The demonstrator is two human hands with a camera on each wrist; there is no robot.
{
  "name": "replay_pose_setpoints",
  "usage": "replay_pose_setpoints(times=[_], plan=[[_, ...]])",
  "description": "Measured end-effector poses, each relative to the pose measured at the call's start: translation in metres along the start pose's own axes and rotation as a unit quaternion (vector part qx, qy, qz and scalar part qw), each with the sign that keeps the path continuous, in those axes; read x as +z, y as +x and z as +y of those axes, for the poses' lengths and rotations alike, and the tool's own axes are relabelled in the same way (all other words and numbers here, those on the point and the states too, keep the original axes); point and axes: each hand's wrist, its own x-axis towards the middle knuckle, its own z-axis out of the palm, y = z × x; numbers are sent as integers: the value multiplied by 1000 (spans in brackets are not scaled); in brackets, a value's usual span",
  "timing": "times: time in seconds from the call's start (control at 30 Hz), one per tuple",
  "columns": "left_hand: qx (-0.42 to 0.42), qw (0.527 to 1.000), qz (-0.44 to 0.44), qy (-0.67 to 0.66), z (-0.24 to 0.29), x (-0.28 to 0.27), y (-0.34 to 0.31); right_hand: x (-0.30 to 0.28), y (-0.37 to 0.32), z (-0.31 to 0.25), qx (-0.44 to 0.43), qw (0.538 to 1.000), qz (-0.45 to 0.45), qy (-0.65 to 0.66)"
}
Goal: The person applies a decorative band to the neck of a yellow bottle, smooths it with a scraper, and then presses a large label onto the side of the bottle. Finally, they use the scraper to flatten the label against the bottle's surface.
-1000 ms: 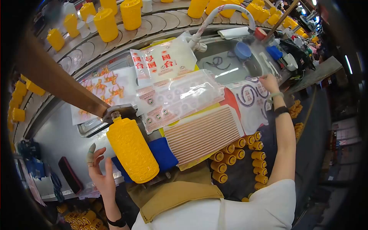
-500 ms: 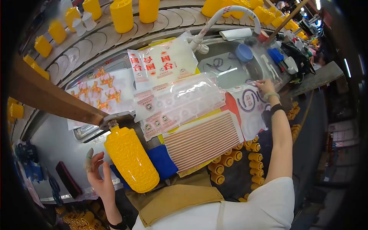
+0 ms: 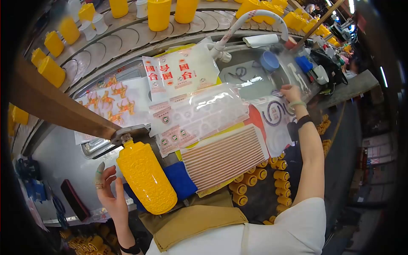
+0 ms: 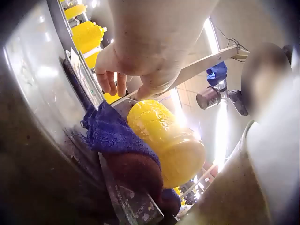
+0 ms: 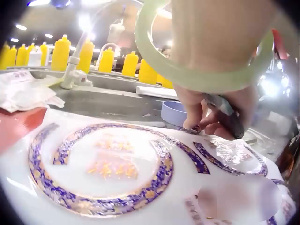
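A yellow textured bottle (image 3: 146,176) lies tilted, its neck at a metal holder on a brown beam, its base towards the person. Beside it on the left, the left hand (image 3: 112,191) is raised with loosely bent fingers, holding nothing; one finger wears a pale cover. In the left wrist view this hand (image 4: 145,51) is above the bottle (image 4: 166,140), apart from it. At the right, the right hand (image 3: 293,95) is at the far edge of a white sheet (image 3: 278,138) with purple curved decals. Its fingertips (image 5: 197,126) pinch at a purple strip; the exact grip is partly hidden.
Patterned sheets (image 3: 199,114) and a striped sheet (image 3: 225,159) lie mid-table. Behind are a sink basin with water (image 3: 250,87), a blue cup (image 3: 269,60) and a curved white tap (image 3: 236,23). A blue cloth (image 3: 180,180) lies under the bottle. Yellow bottles (image 3: 159,15) line a conveyor.
The right hand has shifted slightly left, and the white sheet's far edge has changed shape near it. Bottles on the conveyor have moved along. The left hand stays beside the tilted bottle.
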Motion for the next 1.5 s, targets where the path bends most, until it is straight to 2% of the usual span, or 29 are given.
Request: replay_pose_setpoints(times=[0.07, 0.13, 0.27, 0.33, 0.37, 0.4, 0.43, 0.47, 0.53, 0.57, 0.6, 0.63, 0.67, 0.7, 0.73, 0.8, 0.87, 0.93, 1.0, 1.03, 1.07, 1.13, 1.2, 1.27, 1.3, 1.43, 1.47, 1.5], plan=[[5, 1000, -6, -1, 0, -1, 1, -1, 14, -9, 34, 998, -22, 50], [11, 1000, -14, -2, 0, 0, 2, -1, 32, -17, -43, 967, -74, 242], [3, 999, -21, -47, 3, 6, 4, 16, 16, -87, -76, 937, -126, 318], [2, 997, -21, -68, 8, 12, 4, 41, 6, -111, -121, 973, -112, 164], [-7, 994, -24, -106, 14, 17, 5, 57, 9, -107, -125, 970, -120, 169], [-18, 990, -22, -138, 19, 17, 4, 83, 15, -97, -240, 967, -89, -5], [-27, 990, -29, -138, 22, 18, 2, 109, 22, -90, -351, 919, -51, -172], [-37, 989, -33, -136, 26, 18, 1, 129, 33, -93, -262, 924, -113, -255], [-55, 984, -44, -166, 37, 17, 0, 144, 39, -88, -298, 878, -137, -348], [-61, 983, -63, -162, 38, 16, -1, 148, 48, -82, -301, 888, -106, -333], [-71, 975, -73, -197, 44, 17, -1, 132, 29, -102, -218, 944, -142, -203], [-88, 974, -75, -194, 50, 17, -4, 94, -1, -132, -124, 974, -175, -70], [-105, 972, -80, -192, 55, 19, -5, 72, -19, -154, -108, 975, -195, -14], [-115, 970, -87, -197, 55, 20, -6, 69, -13, -150, -96, 958, -255, 86], [-115, 970, -86, -196, 55, 24, -6, 57, -30, -165, -97, 958, -256, 87], [-114, 982, -81, -129, 57, 34, -7, 27, -76, -195, -167, 912, -278, 249], [-99, 988, -63, -104, 63, 46, -6, 3, -129, -224, -188, 898, -282, 281], [30, 994, -49, 91, 66, 55, -1, -10, -175, -246, -208, 882, -285, 312], [41, 989, -35, 136, 65, 56, 3, -16, -214, -260, -227, 850, -281, 384], [-25, 996, -81, -27, 59, 53, 4, -17, -229, -265, -225, 841, -283, 403], [-92, 970, -125, -189, 56, 50, 4, -17, -242, -268, -222, 831, -286, 423], [-125, 956, -144, -221, 57, 42, 7, -17, -260, -275, -231, 822, -301, 424], [-158, 941, -163, -253, 60, 41, 6, -14, -277, -282, -208, 790, -318, 481], [-116, 963, -121, -209, 64, 49, 3, -8, -286, -287, -195, 775, -328, 504], [-5, 997, -82, 6, 55, 52, 4, -8, -292, -292, -195, 780, -319, 502], [9, 997, -67, 46, 53, 48, 6, -12, -302, -301, -235, 799, -312, 457], [-103, 981, -107, -128, 55, 44, 8, -13, -303, -303, -258, 806, -311, 432], [-209, 921, -142, -297, 57, 40, 10, -12, -303, -304, -274, 811, -301, 421]])
